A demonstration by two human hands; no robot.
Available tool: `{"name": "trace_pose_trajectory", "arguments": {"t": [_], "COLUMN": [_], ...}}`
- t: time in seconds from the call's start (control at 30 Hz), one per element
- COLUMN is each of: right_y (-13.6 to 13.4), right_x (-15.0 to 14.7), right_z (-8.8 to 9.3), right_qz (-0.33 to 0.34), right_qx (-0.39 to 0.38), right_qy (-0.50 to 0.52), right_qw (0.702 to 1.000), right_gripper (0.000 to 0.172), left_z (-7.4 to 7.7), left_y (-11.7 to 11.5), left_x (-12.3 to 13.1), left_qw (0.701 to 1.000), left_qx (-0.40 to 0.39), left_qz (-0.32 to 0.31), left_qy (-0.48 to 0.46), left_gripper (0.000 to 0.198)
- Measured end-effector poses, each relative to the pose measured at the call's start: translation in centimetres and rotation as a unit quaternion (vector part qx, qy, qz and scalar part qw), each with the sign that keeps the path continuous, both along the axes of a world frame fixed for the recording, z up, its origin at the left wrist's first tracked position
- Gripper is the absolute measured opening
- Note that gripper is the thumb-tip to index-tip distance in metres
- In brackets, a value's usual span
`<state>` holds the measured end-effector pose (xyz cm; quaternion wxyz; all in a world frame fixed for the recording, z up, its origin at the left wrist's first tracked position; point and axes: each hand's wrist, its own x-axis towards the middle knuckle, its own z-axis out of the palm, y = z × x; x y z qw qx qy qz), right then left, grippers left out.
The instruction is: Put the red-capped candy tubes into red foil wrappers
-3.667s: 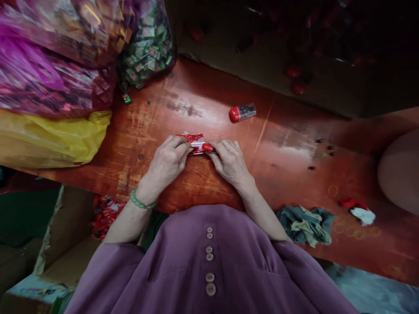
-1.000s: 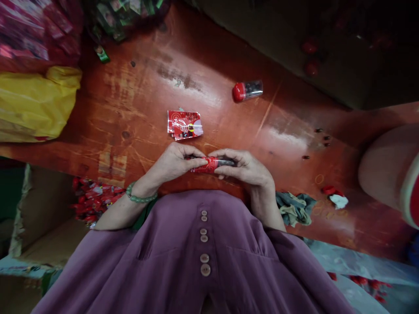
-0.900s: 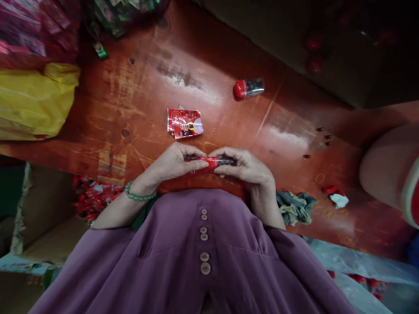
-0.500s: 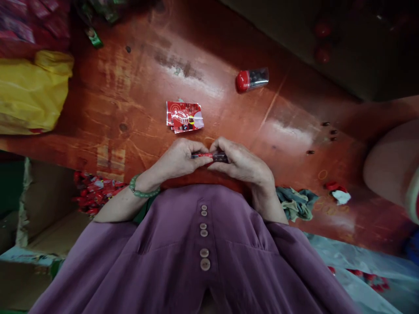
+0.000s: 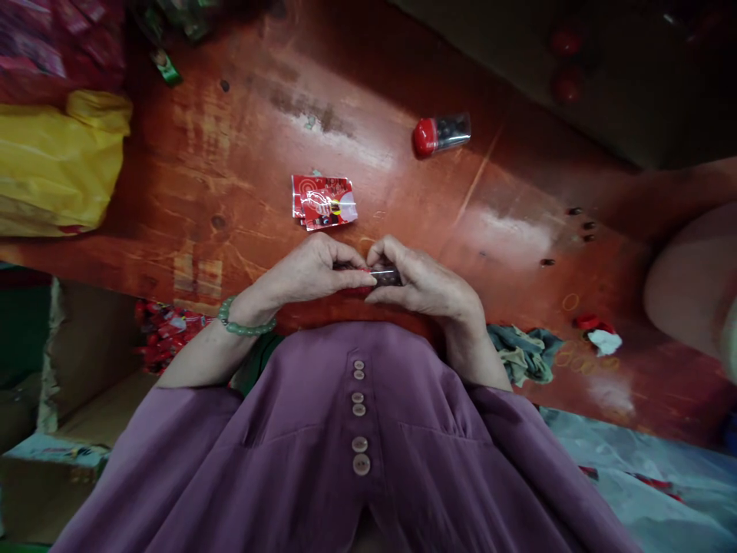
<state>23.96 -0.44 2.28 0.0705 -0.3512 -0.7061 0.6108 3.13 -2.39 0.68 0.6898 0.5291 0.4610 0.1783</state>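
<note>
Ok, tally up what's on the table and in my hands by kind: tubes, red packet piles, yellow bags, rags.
Tubes: 2, the loose tube and the held tube
Red packet pile: 1
Yellow bag: 1
Rag: 1
Total: 5

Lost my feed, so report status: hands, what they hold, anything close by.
Left hand and right hand both pinched on small vial, at near edge of table. Red packets just beyond, apart. Red-capped vial farther off, lying flat.
</note>
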Motion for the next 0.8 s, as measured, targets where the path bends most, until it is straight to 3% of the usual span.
{"name": "trace_pose_trajectory", "arguments": {"t": [0.13,0.3,0.53,0.63,0.7,0.8], "right_y": [-0.1,-0.3,-0.1,0.0,-0.3,-0.9], "right_x": [0.4,0.2,0.1,0.2,0.2,-0.3], "right_z": [-0.4,-0.4,0.0,-0.7,-1.4,-2.5], "right_qz": [-0.034,-0.016,0.014,-0.039,-0.112,-0.217], "right_qx": [-0.009,0.018,0.044,-0.066,-0.144,-0.192], "right_qy": [0.003,0.012,-0.003,0.067,0.122,0.166], "right_qw": [0.999,1.000,0.999,0.995,0.976,0.943], "right_gripper": [0.034,0.027,0.022,0.029,0.035,0.044], "left_z": [0.3,0.3,0.2,0.7,1.0,0.7], "left_y": [0.0,0.1,0.4,0.4,0.2,-0.5], "left_x": [-0.7,-0.7,-0.1,-0.2,-0.5,-0.9], "left_qw": [1.000,1.000,0.998,1.000,0.996,0.968], "left_qx": [-0.006,0.000,-0.005,-0.012,-0.018,-0.026], "left_qz": [-0.001,-0.005,-0.060,-0.002,0.086,0.245], "left_qy": [-0.001,0.020,0.008,0.005,0.006,-0.058], "left_gripper": [0.026,0.025,0.025,0.028,0.030,0.046]}}
